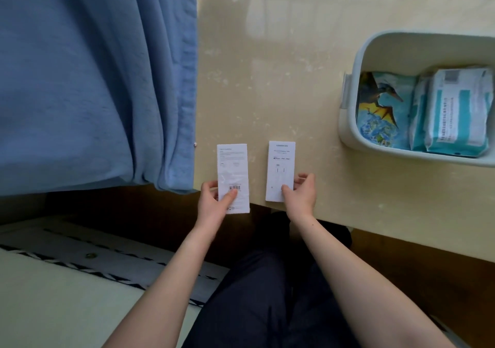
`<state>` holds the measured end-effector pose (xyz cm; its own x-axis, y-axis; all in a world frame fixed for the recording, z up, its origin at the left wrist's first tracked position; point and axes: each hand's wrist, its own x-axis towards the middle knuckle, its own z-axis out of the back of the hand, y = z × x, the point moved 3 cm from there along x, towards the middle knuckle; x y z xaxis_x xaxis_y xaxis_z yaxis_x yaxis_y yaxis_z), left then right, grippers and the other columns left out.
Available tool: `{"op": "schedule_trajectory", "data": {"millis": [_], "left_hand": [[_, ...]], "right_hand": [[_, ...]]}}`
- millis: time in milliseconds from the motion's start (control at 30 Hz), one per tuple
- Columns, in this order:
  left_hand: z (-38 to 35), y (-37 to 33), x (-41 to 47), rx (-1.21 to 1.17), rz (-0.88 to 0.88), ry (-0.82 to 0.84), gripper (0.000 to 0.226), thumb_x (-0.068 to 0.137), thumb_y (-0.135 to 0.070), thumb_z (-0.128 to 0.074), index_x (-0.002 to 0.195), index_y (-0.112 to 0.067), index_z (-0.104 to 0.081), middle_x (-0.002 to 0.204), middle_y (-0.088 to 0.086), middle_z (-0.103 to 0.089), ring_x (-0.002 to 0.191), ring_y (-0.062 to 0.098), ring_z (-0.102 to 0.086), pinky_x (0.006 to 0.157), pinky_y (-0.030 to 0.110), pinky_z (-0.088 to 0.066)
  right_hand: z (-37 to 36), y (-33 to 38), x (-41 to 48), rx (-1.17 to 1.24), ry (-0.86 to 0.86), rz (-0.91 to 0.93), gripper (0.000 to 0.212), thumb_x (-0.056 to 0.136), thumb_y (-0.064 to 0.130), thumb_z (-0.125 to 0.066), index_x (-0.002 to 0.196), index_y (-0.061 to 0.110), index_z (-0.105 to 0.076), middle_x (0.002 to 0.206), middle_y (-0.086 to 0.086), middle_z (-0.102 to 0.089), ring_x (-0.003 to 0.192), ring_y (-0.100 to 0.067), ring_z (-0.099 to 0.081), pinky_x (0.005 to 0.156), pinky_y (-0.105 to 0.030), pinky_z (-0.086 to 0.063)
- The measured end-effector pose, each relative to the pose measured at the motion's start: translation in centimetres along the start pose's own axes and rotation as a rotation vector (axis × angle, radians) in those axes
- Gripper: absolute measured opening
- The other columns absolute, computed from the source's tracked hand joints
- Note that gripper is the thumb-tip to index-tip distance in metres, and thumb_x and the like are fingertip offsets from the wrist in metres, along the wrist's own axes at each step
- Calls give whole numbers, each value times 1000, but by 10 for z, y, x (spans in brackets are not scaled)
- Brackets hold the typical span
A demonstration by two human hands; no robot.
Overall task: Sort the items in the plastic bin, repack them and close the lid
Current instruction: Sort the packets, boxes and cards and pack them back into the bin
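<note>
Two slim white cable boxes are held side by side at the table's near edge. My left hand (217,197) grips the left white box (232,170), its barcode side up, thumb on the barcode. My right hand (301,193) grips the right white box (281,165), printed front up. To the right stands the white plastic bin (356,66), open. Inside it lie a blue pack with a flying dinosaur picture (383,111) and white-and-teal wipe packs (460,111). No lid is in view.
The cream table (281,79) stretches ahead. A blue curtain (93,79) hangs at the left, reaching the table's left side. My dark-trousered legs (267,294) and a pale floor with a striped strip (80,267) are below.
</note>
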<state>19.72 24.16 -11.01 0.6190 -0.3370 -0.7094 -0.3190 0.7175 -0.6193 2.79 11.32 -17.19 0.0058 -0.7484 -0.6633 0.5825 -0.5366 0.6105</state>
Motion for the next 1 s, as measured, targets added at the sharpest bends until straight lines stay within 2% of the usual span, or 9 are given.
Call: {"op": "schedule_trajectory", "data": {"millis": [67, 167, 233, 367, 533, 633, 767, 900, 1000], "left_hand": [[-2, -6, -6, -28, 4, -2, 48, 83, -19, -73, 119, -15, -42, 117, 7, -62, 99, 17, -65, 79, 31, -56], [-7, -14, -13, -54, -4, 6, 47, 82, -19, -74, 117, -16, -42, 115, 7, -63, 98, 18, -66, 78, 31, -57], [-10, -19, -15, -57, -13, 5, 47, 82, -19, -74, 117, -18, -42, 112, 4, -63, 97, 16, -66, 73, 27, -56], [-14, -21, -16, -62, -12, -4, 46, 83, -18, -73, 117, -19, -42, 109, 2, -63, 95, 14, -66, 68, 23, -55], [-11, -15, -16, -60, -15, -13, 47, 83, -17, -72, 119, -17, -42, 110, 2, -63, 96, 15, -66, 73, 26, -56], [-10, -12, -17, -69, -18, -19, 49, 83, -16, -72, 121, -15, -42, 111, 3, -64, 96, 15, -67, 73, 26, -57], [-3, -10, -19, -98, -19, -27, 47, 83, -15, -73, 120, -14, -43, 109, 4, -65, 94, 13, -67, 71, 24, -56], [9, -20, -27, -113, -23, -32, 48, 84, -17, -72, 121, -13, -42, 111, 5, -65, 93, 13, -67, 69, 23, -55], [15, -41, -38, -144, -46, -27, 50, 84, -18, -72, 124, -12, -42, 113, 6, -64, 95, 15, -66, 69, 24, -54]], "right_hand": [[6, -1, -4, -49, 5, -18, 44, 86, 4, -61, 127, 8, -44, 118, -9, -60, 101, -20, -60, 88, -32, -49], [4, 1, -8, -218, 22, 72, 54, 90, 23, -64, 135, 5, -41, 134, -10, -45, 122, -27, -46, 103, -40, -42], [-5, 8, -11, -283, 52, 140, 55, 88, 33, -66, 130, 6, -43, 130, -10, -44, 122, -28, -42, 101, -40, -40], [-14, 9, -8, -450, 50, 111, 67, 83, 47, -68, 129, 5, -42, 130, -12, -44, 121, -30, -40, 101, -39, -37], [-19, 1, -7, -515, 27, 132, 64, 83, 45, -68, 123, 3, -42, 127, -15, -45, 116, -30, -39, 97, -36, -36], [-25, 3, -11, -467, 16, 136, 62, 82, 39, -70, 123, 3, -40, 125, -15, -45, 115, -31, -42, 97, -37, -38], [-32, 4, -17, -209, 85, 104, 53, 82, 23, -74, 113, 18, -32, 123, -9, -50, 112, -28, -54, 83, -38, -55], [-10, 20, -29, 87, 171, 47, 59, 80, 12, -76, 116, 23, -30, 122, -5, -55, 110, -21, -58, 65, -14, -52], [30, 48, -46, 215, 186, 103, 65, 77, 11, -79, 124, 21, -34, 112, 2, -61, 102, -13, -63, 64, -12, -51]]}}
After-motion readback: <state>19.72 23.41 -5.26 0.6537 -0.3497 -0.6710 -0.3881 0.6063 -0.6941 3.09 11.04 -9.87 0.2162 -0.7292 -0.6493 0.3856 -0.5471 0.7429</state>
